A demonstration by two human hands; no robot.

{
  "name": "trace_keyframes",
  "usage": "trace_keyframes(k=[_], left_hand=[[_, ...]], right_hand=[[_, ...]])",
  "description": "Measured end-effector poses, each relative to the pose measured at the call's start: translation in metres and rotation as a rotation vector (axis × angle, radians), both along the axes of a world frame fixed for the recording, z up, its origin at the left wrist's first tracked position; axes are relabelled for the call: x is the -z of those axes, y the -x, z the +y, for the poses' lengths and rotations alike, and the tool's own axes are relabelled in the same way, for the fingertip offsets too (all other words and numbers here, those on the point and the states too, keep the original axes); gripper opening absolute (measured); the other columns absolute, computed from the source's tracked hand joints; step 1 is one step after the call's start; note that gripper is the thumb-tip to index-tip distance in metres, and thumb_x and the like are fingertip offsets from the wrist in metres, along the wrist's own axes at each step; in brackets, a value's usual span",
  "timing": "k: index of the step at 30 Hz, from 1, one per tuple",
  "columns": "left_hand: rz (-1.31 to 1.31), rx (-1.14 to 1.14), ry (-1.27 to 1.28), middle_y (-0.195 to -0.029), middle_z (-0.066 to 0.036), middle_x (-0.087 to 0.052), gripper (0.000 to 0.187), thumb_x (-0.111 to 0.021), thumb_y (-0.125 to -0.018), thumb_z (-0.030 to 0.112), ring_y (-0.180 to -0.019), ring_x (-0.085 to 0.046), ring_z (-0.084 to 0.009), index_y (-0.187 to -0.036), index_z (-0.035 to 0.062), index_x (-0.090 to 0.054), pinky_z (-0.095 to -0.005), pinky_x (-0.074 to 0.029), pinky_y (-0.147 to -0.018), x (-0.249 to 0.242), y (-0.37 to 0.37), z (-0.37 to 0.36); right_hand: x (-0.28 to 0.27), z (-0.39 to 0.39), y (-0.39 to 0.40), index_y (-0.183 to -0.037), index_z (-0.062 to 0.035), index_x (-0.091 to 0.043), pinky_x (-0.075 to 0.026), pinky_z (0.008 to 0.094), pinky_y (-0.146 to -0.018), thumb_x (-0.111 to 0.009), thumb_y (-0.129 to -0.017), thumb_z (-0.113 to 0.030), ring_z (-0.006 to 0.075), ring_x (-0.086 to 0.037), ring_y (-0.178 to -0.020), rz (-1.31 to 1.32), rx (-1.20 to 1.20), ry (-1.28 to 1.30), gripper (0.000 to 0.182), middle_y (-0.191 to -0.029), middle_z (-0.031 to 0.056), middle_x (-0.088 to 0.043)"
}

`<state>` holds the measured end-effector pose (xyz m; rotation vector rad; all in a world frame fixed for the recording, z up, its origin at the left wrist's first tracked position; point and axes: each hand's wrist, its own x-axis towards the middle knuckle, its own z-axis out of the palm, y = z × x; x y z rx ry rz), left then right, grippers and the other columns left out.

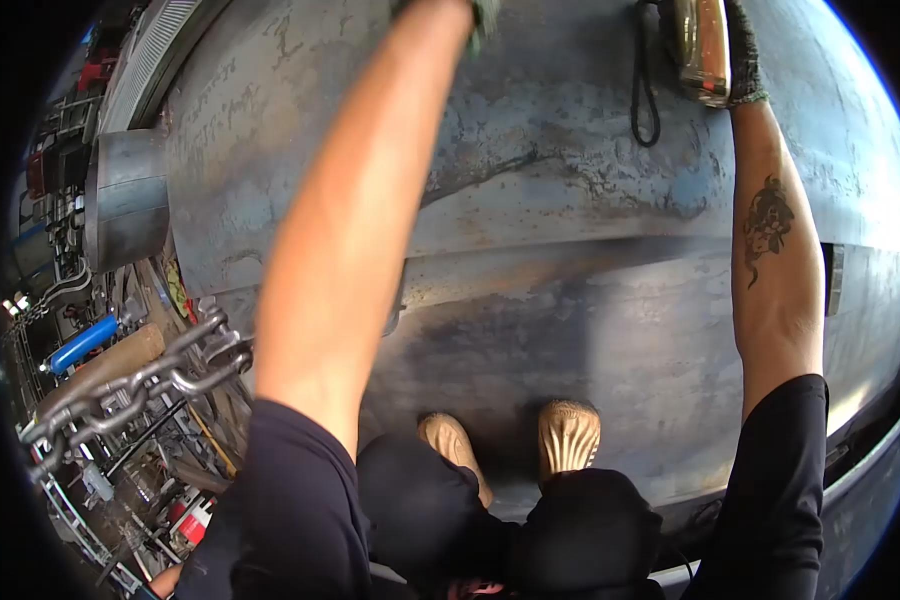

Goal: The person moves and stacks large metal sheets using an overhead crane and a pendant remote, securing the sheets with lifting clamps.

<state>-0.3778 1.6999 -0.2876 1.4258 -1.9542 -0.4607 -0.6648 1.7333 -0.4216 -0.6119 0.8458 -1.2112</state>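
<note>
Evidently, the right hand [747, 55] curls round a brownish object [705, 50].

Handheld unit [704, 55]: elongated, boxy body, orange-brown, glossy surface, rounded dark-edged near end. Upper end cut off by the frame edge. Pose: long axis near vertical in view, held in the gloved right hand [746, 62], in front of the weathered steel plate [590, 195]. Black cord loop [635, 105]: narrow, closed at bottom, beside the unit.
</note>
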Motion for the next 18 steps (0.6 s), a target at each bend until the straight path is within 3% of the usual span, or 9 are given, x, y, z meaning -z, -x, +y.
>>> trace_keyframes(k=[1, 3, 5, 7, 8, 9, 12, 14, 18], left_hand=[[-0.004, -0.040, -0.100, -0.087, -0.022, -0.070, 0.038, -0.058, -0.081, 0.036, -0.086, -0.069, -0.0294, -0.093, 0.0029, -0.072, -0.0386, -0.052, -0.077, -0.005, -0.001, 0.048], [-0.051, -0.040, -0.479, -0.092, -0.010, -0.070, 0.040, -0.058, -0.079, 0.034, -0.082, -0.066, -0.0257, -0.107, 0.0073, -0.067, -0.0390, -0.051, -0.075, -0.019, -0.026, 0.121], [-0.011, -0.062, -0.150, -0.080, -0.010, -0.069, 0.031, -0.061, -0.081, 0.031, -0.071, -0.066, -0.0221, -0.096, 0.0063, -0.070, -0.0362, -0.052, -0.067, -0.007, -0.056, 0.172], [0.119, -0.108, 0.034, -0.077, -0.011, -0.069, 0.025, -0.063, -0.086, 0.028, -0.072, -0.066, -0.0201, -0.094, 0.0051, -0.070, -0.0329, -0.052, -0.064, -0.013, -0.098, 0.220], [0.060, -0.121, 0.207, -0.084, -0.010, -0.069, 0.023, -0.066, -0.086, 0.021, -0.076, -0.065, -0.0182, -0.100, 0.0034, -0.069, -0.0308, -0.053, -0.069, -0.028, -0.118, 0.244], [0.001, -0.133, 0.370, -0.092, -0.009, -0.070, 0.023, -0.068, -0.086, 0.015, -0.081, -0.065, -0.0164, -0.105, 0.0018, -0.068, -0.0288, -0.053, -0.073, -0.040, -0.138, 0.270], [-0.020, -0.338, 0.646, -0.087, -0.006, -0.067, 0.019, -0.069, -0.085, 0.013, -0.076, -0.062, -0.0141, -0.103, 0.0047, -0.067, -0.0270, -0.051, -0.068, -0.075, -0.196, 0.312], [0.102, -0.500, 0.609, -0.084, -0.004, -0.065, 0.017, -0.070, -0.085, 0.012, -0.072, -0.060, -0.0125, -0.101, 0.0066, -0.066, -0.0258, -0.049, -0.064, -0.088, -0.221, 0.316], [0.396, -0.680, 0.286, -0.078, 0.000, -0.061, 0.015, -0.071, -0.083, 0.011, -0.065, -0.057, -0.0094, -0.097, 0.0105, -0.064, -0.0234, -0.046, -0.057, -0.095, -0.243, 0.283]], right_hand=[[0.005, 0.005, 0.005, -0.129, -0.0038, -0.052, -0.056, 0.0375, -0.078, -0.059, -0.091, -0.034, 0.0214, -0.066, -0.091, -0.001, -0.015, -0.012, 0.049, -0.108, 0.0091, -0.065], [0.010, 0.015, 0.008, -0.128, -0.0043, -0.053, -0.057, 0.0388, -0.076, -0.060, -0.090, -0.038, 0.0220, -0.067, -0.088, -0.017, -0.068, -0.026, 0.051, -0.107, 0.0095, -0.066], [0.005, 0.031, -0.003, -0.128, -0.0045, -0.053, -0.058, 0.0394, -0.075, -0.061, -0.090, -0.040, 0.0223, -0.067, -0.087, -0.019, -0.087, -0.004, 0.053, -0.106, 0.0096, -0.066], [-0.011, 0.048, -0.024, -0.123, -0.0062, -0.057, -0.058, 0.0420, -0.069, -0.062, -0.085, -0.052, 0.0242, -0.068, -0.080, 0.021, 0.109, -0.062, 0.059, -0.100, 0.0109, -0.068], [-0.016, 0.054, -0.026, -0.117, -0.0065, -0.060, -0.056, 0.0383, -0.077, -0.063, -0.085, -0.045, 0.0245, -0.067, -0.083, 0.035, 0.137, -0.091, 0.049, -0.099, 0.0101, -0.068], [-0.020, 0.064, -0.031, -0.117, -0.0065, -0.060, -0.056, 0.0383, -0.077, -0.063, -0.085, -0.045, 0.0245, -0.067, -0.083, 0.040, 0.139, -0.078, 0.049, -0.099, 0.0101, -0.068], [-0.031, 0.099, -0.042, -0.117, -0.0095, -0.060, -0.056, 0.0384, -0.075, -0.064, -0.084, -0.046, 0.0242, -0.067, -0.083, 0.004, 0.141, -0.066, 0.050, -0.099, 0.0096, -0.068], [-0.027, 0.107, -0.048, -0.117, -0.0087, -0.060, -0.056, 0.0390, -0.075, -0.064, -0.084, -0.046, 0.0238, -0.066, -0.084, -0.051, 0.145, -0.060, 0.051, -0.100, 0.0100, -0.067], [-0.029, 0.124, -0.062, -0.121, -0.0072, -0.058, -0.055, 0.0402, -0.079, -0.064, -0.085, -0.044, 0.0247, -0.065, -0.088, -0.025, 0.185, -0.085, 0.052, -0.105, 0.0107, -0.067]])
